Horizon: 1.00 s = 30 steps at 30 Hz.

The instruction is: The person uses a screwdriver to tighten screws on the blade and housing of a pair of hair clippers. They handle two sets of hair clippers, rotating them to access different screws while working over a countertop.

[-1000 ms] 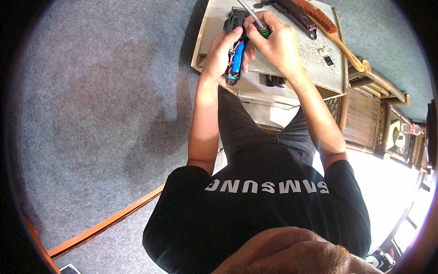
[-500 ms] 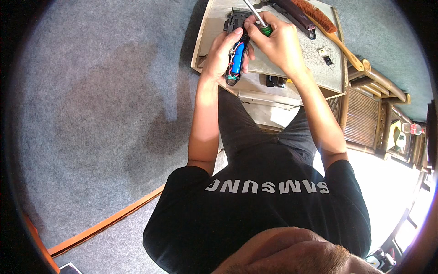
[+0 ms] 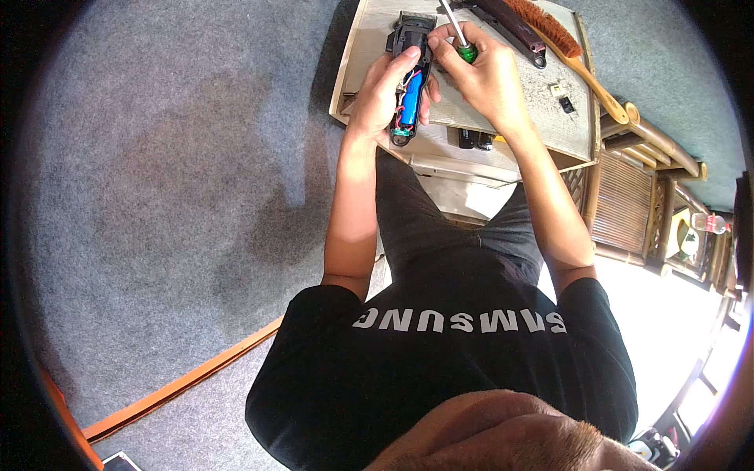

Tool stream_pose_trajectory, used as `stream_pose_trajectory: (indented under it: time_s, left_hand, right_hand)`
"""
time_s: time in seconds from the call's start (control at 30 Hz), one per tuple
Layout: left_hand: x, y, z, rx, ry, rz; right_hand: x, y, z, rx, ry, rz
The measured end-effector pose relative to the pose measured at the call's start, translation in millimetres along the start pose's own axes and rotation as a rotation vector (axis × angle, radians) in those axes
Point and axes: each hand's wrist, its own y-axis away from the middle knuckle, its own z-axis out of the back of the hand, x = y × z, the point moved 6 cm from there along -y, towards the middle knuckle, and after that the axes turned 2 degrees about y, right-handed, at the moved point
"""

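My left hand (image 3: 371,104) is wrapped round an opened hair clipper (image 3: 411,38), its blade end pointing away from me. The back of the clipper is off, and a blue battery (image 3: 409,100), thin red and white wires and a small green circuit board (image 3: 400,133) show inside. In my right hand (image 3: 491,78) is a screwdriver (image 3: 453,20) with a green handle, its metal shaft pointing up and away from the clipper. My right thumb and forefinger are pinched together close beside the clipper's right edge; whether a small part sits between them cannot be seen.
On the pale table (image 3: 542,118) lie a dark clipper cover (image 3: 512,33), an orange-bristled brush (image 3: 550,30) with a wooden handle, and small white and black parts (image 3: 566,104) among dark specks. Black objects (image 3: 469,140) sit below the front edge. A bamboo chair (image 3: 624,192) stands right.
My right hand has shifted slightly right with the screwdriver, its fingertips drawing a little away from the clipper. The left hand and clipper have barely moved.
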Motion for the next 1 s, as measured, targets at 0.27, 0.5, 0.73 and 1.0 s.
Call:
stream_pose_trajectory:
  time_s: [0.27, 0.5, 0.73, 1.0]
  left_hand:
    - [-1, 1, -1, -0.068, -0.029, -0.081]
    - [-3, 1, -4, -0.070, -0.038, -0.116]
    - [3, 2, 3, -0.218, -0.018, -0.087]
    - [5, 0, 0, -0.193, -0.047, -0.134]
  right_hand:
    - [10, -2, 5, 0.049, 0.061, 0.008]
    - [14, 4, 11, 0.131, -0.191, -0.243]
    - [17, 26, 38, 0.279, -0.557, -0.469]
    - [35, 37, 89, 0.346, 0.358, 0.085]
